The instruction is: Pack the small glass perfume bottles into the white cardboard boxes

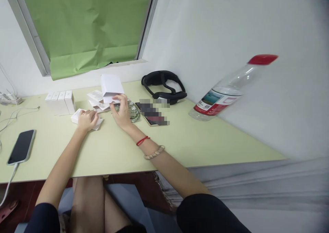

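Observation:
My left hand (87, 119) lies with curled fingers over a small white box (75, 116) on the table, gripping it; a flap sticks out on its right side. In my right hand (122, 112), a white folded piece of card (111, 83) is held up by its lower right edge, between thumb and fingers. Under and behind that card lie white printed papers or opened box parts (95, 96). A clear, shiny object (134, 112) sits just right of my right hand, partly hidden by it.
Several white boxes (60, 102) stand in a row at left. A phone (22, 146) on a cable lies at the left front. To the right are another phone (151, 114), a black headset (164, 85) and a red-capped bottle (218, 97) beside the wall.

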Tool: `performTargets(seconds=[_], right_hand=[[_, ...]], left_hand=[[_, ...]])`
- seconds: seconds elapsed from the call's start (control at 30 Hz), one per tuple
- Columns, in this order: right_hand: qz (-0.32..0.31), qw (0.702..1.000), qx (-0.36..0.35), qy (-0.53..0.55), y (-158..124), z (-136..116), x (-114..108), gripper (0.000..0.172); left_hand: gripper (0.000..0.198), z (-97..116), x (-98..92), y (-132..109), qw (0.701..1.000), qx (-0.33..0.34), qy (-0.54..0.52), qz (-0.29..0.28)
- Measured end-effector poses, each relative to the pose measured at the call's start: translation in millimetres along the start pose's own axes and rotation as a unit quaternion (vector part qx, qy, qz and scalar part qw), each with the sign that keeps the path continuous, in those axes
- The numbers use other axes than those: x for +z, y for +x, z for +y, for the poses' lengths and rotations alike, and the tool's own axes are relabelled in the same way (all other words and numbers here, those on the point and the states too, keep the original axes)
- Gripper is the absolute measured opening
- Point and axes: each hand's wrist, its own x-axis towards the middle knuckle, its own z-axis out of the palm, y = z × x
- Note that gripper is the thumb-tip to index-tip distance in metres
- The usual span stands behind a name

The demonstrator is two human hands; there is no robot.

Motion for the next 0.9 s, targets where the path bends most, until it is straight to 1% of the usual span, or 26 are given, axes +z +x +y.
performTargets(seconds=[0.17,0.27,0.33,0.47,0.57,0.67,0.73,0.8,0.9], right_hand=[[-0.108,0.993,-0.01,-0.04,-5,10,4,0.037],[-0.143,0.988,-0.001,-0.067,-8,13,5,0.044],[-0.151,0.986,0.011,-0.075,-8,12,4,0.042],[-0.15,0.986,0.034,-0.068,-6,8,0,0.028],[-0.158,0.984,0.019,-0.076,-5,6,-1,0.022],[-0.17,0.98,0.007,-0.1,-7,7,0,0.021],[-0.162,0.979,0.008,-0.125,-8,8,2,0.023],[-0.154,0.977,0.01,-0.15,-8,9,3,0.033],[-0.157,0.971,0.012,-0.178,-9,10,4,0.048]], left_hand=[[0.031,-1,2.1,0,1.0,-0.001,0.008,0.009],[0.031,-2,3.4,0,1.0,0.003,0.011,0.014],[0.031,-3,4.4,0,1.0,0.004,0.011,0.017],[0.03,-3,6.3,1,1.0,0.01,0.013,0.016],[0.03,-3,6.8,1,1.0,0.014,0.012,0.019],[0.03,-2,6.2,1,1.0,0.019,0.008,0.021],[0.03,-2,5.6,1,1.0,0.021,0.006,0.021],[0.03,-2,5.0,0,1.0,0.022,0.004,0.02],[0.031,-1,4.1,0,1.0,0.019,0.003,0.015]])
